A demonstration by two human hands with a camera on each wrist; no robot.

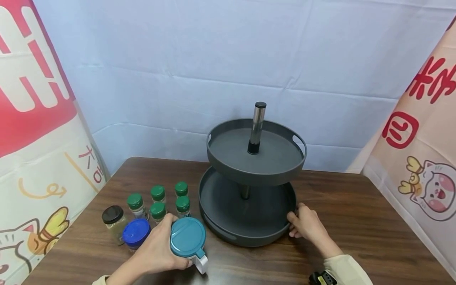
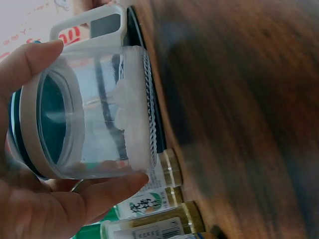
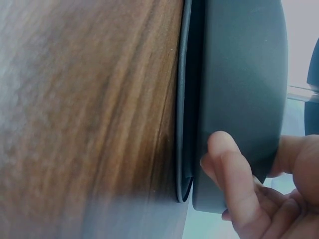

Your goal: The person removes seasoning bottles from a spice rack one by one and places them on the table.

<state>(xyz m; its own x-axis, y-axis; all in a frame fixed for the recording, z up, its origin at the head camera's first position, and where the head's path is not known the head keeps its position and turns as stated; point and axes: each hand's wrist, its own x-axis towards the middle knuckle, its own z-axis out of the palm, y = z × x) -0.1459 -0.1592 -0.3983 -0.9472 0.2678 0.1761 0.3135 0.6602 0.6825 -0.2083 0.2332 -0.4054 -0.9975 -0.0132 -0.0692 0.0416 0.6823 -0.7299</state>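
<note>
My left hand (image 1: 160,249) grips a clear jar (image 2: 99,114) with a teal lid (image 1: 188,236) and a white handle (image 1: 200,263). Some white contents lie at the jar's base, and thumb and fingers wrap its sides. In the left wrist view the jar's base is close over the wood. On the other side, my right hand (image 1: 307,225) holds the rim wall of the lower tray (image 3: 239,89) of a dark grey two-tier turntable (image 1: 246,233), thumb on the inner side and fingers outside. The upper tray (image 1: 256,168) has a metal post (image 1: 257,126) through its middle.
Left of the turntable stand several green-capped spice bottles (image 1: 158,192), a jar with a black lid (image 1: 113,215) and one with a blue lid (image 1: 136,232). All rest on a brown wooden table (image 1: 356,221). A pale cloth (image 1: 171,99) hangs behind, with printed banners (image 1: 427,158) at both sides.
</note>
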